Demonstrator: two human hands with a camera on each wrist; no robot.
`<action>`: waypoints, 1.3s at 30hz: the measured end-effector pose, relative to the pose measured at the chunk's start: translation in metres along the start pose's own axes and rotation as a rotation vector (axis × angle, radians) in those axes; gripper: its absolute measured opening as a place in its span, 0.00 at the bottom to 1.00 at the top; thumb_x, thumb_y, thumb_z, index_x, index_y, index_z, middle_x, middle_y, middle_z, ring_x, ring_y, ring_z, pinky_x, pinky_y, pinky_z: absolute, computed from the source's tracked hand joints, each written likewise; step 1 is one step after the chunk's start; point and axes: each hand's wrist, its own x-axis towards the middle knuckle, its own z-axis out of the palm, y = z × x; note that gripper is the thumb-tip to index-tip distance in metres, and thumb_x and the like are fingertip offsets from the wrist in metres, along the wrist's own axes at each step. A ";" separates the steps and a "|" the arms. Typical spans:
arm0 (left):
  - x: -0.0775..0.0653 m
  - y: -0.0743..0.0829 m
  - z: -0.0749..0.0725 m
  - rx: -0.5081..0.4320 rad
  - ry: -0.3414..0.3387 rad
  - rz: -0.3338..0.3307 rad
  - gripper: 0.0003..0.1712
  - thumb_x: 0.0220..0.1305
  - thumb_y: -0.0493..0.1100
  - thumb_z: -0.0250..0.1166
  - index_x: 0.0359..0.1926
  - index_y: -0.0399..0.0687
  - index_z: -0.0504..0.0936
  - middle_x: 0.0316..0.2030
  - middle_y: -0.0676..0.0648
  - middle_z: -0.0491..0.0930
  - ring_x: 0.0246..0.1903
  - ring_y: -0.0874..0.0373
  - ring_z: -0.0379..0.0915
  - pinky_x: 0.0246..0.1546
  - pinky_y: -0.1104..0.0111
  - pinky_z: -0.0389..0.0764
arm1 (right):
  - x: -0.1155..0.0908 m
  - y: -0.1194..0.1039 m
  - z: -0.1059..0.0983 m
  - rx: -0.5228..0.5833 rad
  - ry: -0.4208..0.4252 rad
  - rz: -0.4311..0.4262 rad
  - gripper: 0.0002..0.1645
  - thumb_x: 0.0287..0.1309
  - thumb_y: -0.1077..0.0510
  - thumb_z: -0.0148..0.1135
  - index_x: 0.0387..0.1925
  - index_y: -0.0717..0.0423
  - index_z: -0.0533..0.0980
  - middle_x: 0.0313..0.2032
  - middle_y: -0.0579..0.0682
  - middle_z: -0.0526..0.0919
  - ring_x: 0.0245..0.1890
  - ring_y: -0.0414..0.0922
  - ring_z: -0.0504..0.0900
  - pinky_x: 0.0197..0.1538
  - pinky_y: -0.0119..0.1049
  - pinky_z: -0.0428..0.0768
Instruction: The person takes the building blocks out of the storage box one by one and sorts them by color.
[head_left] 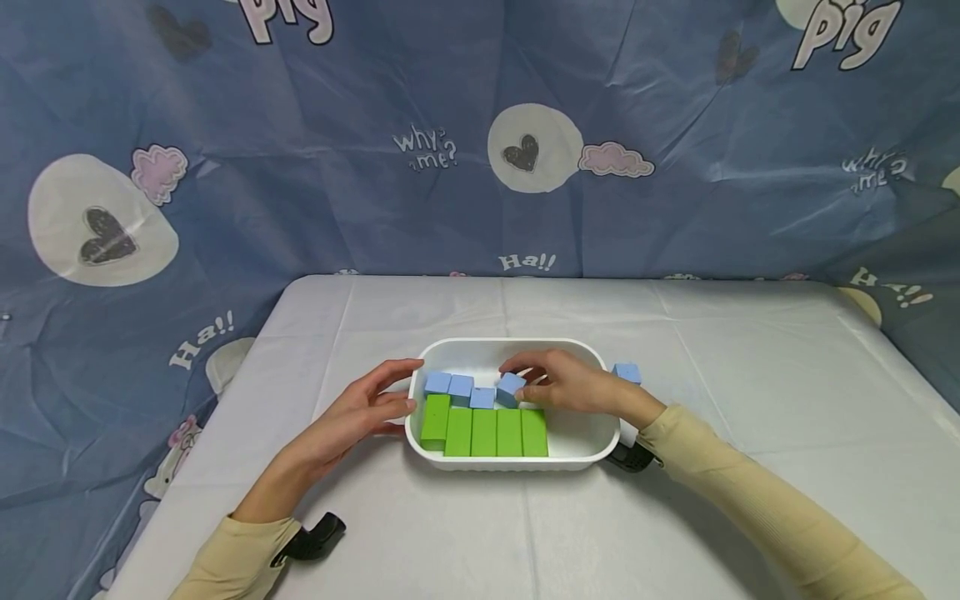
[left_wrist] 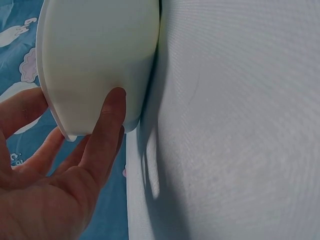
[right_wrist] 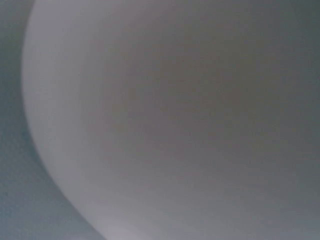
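Pinching a tilted blue block in right fingers
Touching the white tray with spread left fingers — apparently to keep it from shifting.

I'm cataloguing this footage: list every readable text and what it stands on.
"pig", twice, on the blue cloth
"why? me?", twice, same cloth
"Ha!!", three times, same cloth
Unreadable: cut-off scraps along the far edge of the table; small marks in the left wrist view
None legible on the tray or blocks
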 end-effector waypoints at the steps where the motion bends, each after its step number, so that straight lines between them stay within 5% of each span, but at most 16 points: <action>1: 0.000 0.000 0.000 0.000 0.000 0.000 0.32 0.69 0.42 0.63 0.71 0.56 0.63 0.72 0.46 0.58 0.61 0.47 0.70 0.49 0.55 0.78 | 0.000 0.000 0.000 -0.002 0.013 -0.001 0.22 0.64 0.65 0.62 0.59 0.65 0.73 0.55 0.56 0.79 0.51 0.50 0.82 0.53 0.35 0.78; 18: -0.001 -0.002 -0.002 -0.006 0.003 0.008 0.33 0.68 0.41 0.64 0.71 0.56 0.63 0.71 0.46 0.58 0.61 0.47 0.70 0.48 0.54 0.79 | -0.002 -0.004 -0.003 0.058 0.144 0.057 0.25 0.57 0.57 0.72 0.56 0.54 0.78 0.52 0.44 0.80 0.47 0.42 0.82 0.50 0.35 0.80; 26: -0.001 -0.001 -0.002 -0.007 -0.002 0.007 0.34 0.68 0.41 0.64 0.72 0.55 0.63 0.71 0.45 0.58 0.60 0.47 0.71 0.49 0.54 0.78 | -0.006 -0.006 -0.002 0.175 0.177 0.020 0.24 0.56 0.63 0.69 0.56 0.57 0.76 0.54 0.49 0.78 0.52 0.50 0.79 0.52 0.40 0.79; 39: -0.001 0.000 -0.001 -0.026 -0.009 0.016 0.34 0.67 0.39 0.64 0.71 0.53 0.63 0.71 0.45 0.58 0.61 0.46 0.70 0.49 0.54 0.78 | -0.011 -0.008 -0.001 0.234 0.231 -0.012 0.22 0.56 0.69 0.65 0.54 0.61 0.75 0.55 0.56 0.77 0.52 0.52 0.78 0.53 0.38 0.79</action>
